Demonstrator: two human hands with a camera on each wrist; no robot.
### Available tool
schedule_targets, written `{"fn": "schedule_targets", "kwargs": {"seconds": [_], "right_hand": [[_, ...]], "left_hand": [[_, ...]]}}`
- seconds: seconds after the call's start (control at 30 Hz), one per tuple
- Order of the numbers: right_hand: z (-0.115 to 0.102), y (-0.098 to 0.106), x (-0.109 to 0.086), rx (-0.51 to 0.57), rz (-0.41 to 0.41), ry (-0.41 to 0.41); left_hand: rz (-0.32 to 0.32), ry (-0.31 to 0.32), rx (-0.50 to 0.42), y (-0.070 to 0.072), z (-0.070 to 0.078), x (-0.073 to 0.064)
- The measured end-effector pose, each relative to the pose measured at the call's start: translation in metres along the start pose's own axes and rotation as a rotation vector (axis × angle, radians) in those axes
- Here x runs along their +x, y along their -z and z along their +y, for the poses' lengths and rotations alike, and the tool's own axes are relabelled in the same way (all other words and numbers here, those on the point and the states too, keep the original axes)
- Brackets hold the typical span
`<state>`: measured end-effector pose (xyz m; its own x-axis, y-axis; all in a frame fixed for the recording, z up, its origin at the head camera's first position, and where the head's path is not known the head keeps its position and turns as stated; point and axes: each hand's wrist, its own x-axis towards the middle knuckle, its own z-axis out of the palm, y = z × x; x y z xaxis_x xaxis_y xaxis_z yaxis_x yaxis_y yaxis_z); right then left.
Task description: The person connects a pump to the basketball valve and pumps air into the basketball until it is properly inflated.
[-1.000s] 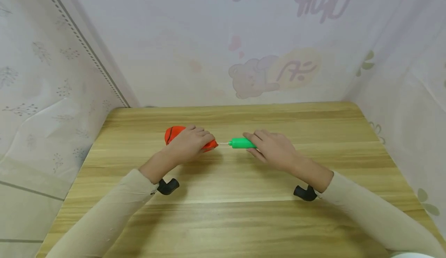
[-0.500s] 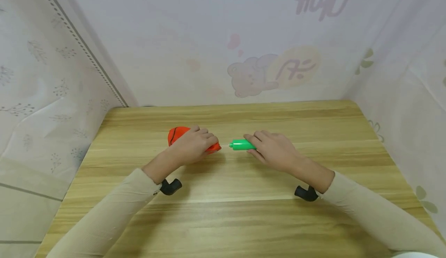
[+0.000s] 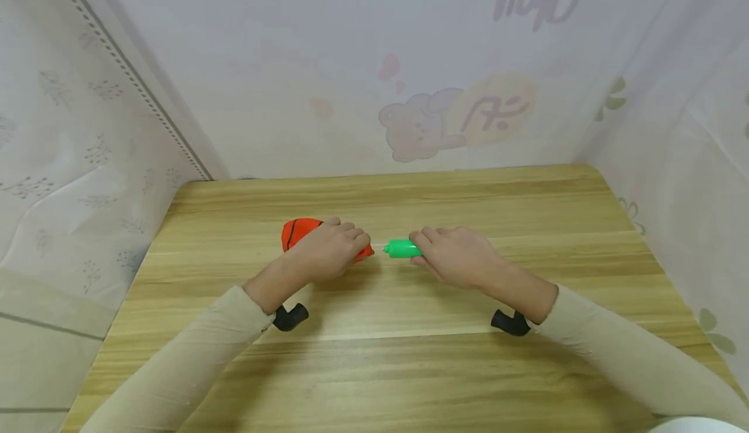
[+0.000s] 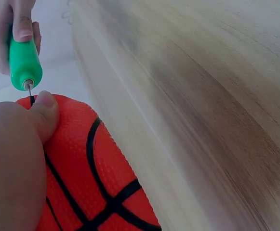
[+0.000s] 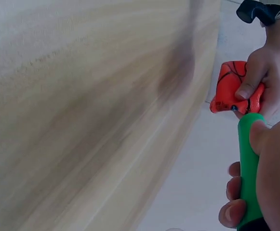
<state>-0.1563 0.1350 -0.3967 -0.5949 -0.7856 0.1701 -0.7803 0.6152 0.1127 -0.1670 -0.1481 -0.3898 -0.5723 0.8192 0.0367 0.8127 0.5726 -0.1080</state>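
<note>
A soft, collapsed orange-red ball with black basketball lines is held in my left hand above the table. The thumb presses on it close to the end facing the pump. My right hand grips a green hand pump, its fingers curled round the barrel; a black part shows at the pump's lower end in the right wrist view. From the pump's nozzle a thin metal needle points at the ball. It meets the ball's edge by the left thumb; how deep it sits cannot be told.
The wood-grain table lies under both hands. Printed cloth walls stand behind it and at both sides. A black curved piece sits at each wrist. A white rounded edge shows at the lower right.
My left hand and the ball have shifted slightly right, toward the pump. Less of the needle shows between ball and pump. The right hand keeps its grip, nearly in place.
</note>
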Motion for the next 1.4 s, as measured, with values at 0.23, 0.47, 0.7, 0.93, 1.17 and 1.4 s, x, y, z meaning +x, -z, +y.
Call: {"fn": "schedule_targets", "kwargs": {"seconds": [0.23, 0.47, 0.7, 0.93, 1.17, 1.4], "right_hand": [[0.001, -0.001, 0.002, -0.035, 0.026, 0.037], [0.000, -0.004, 0.005, -0.003, -0.023, 0.019], [0.000, -0.004, 0.007, 0.140, -0.142, -0.032], [0.002, -0.006, 0.011, 0.526, -0.282, -0.126], [-0.001, -0.008, 0.017, 0.475, -0.297, -0.104], [-0.007, -0.009, 0.019, 0.362, -0.246, -0.084]], "left_hand": [[-0.035, -0.001, -0.032, -0.001, 0.006, 0.005], [-0.027, -0.020, -0.049, -0.008, 0.008, 0.008], [-0.025, -0.028, -0.049, -0.013, 0.009, 0.010], [-0.034, -0.038, -0.067, -0.012, 0.011, 0.014], [-0.053, -0.040, -0.079, -0.014, 0.015, 0.017], [-0.067, -0.019, -0.115, -0.016, 0.017, 0.017]]}}
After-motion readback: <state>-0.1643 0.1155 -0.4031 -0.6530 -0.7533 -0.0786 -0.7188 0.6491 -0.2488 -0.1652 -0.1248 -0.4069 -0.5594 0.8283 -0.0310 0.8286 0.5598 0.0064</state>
